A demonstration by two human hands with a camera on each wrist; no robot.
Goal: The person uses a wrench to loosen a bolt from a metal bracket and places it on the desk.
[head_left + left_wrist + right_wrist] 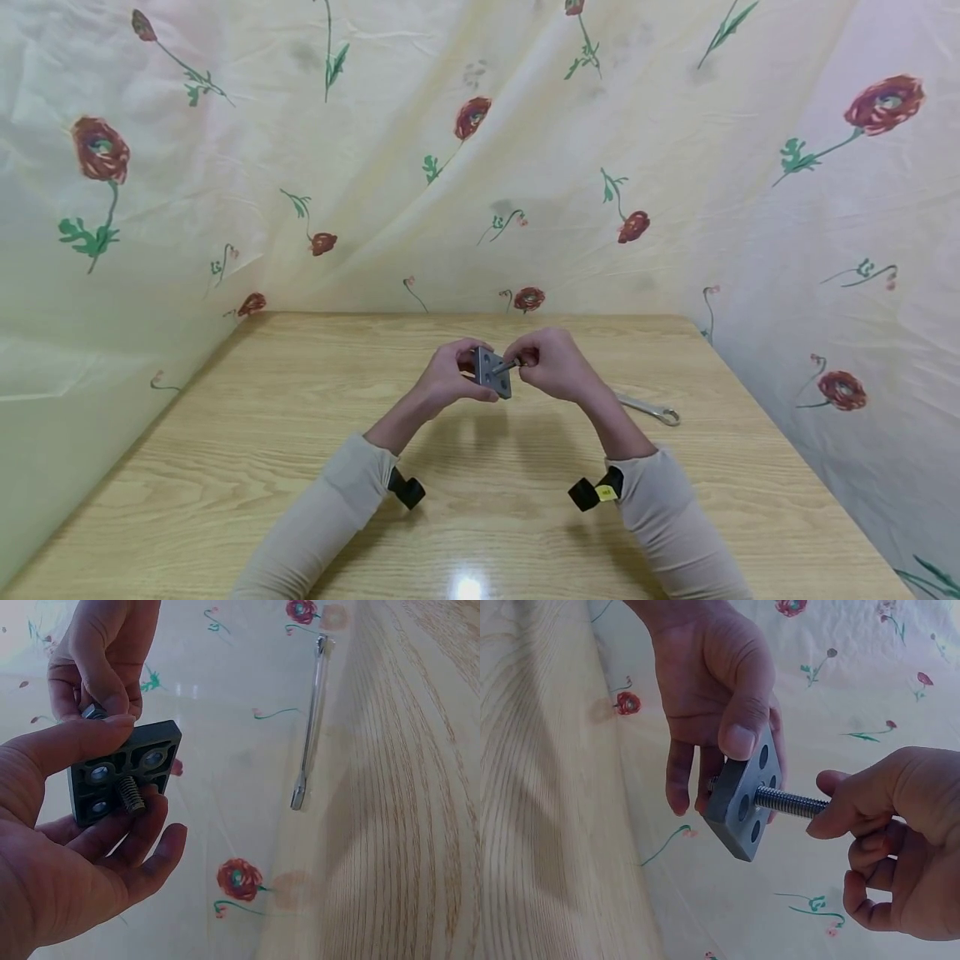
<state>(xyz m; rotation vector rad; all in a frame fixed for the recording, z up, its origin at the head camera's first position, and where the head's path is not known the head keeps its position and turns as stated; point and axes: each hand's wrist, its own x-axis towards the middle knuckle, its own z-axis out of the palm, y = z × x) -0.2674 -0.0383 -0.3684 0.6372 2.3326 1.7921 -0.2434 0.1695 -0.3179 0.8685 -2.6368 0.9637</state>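
My left hand (444, 379) grips a grey square plate (726, 796) by its edges, thumb on one side and fingers on the other, above the table. Several round holes pierce the plate. A threaded metal bolt (789, 802) runs through its centre, and the bolt's threaded end (132, 796) pokes out of the ribbed back beside the left fingers. On the smooth side, my right hand (553, 363) pinches the bolt's outer end between thumb and fingers. The bolt's hex head (93, 712) shows at those fingers in the left wrist view, while the right wrist view hides it behind them.
A metal wrench (649, 408) lies on the wooden table (225, 467), to the right of the hands and partly behind the right forearm. Floral cloth (390, 167) hangs along the back and both sides. Black wrist mounts (407, 490) sit at both cuffs.
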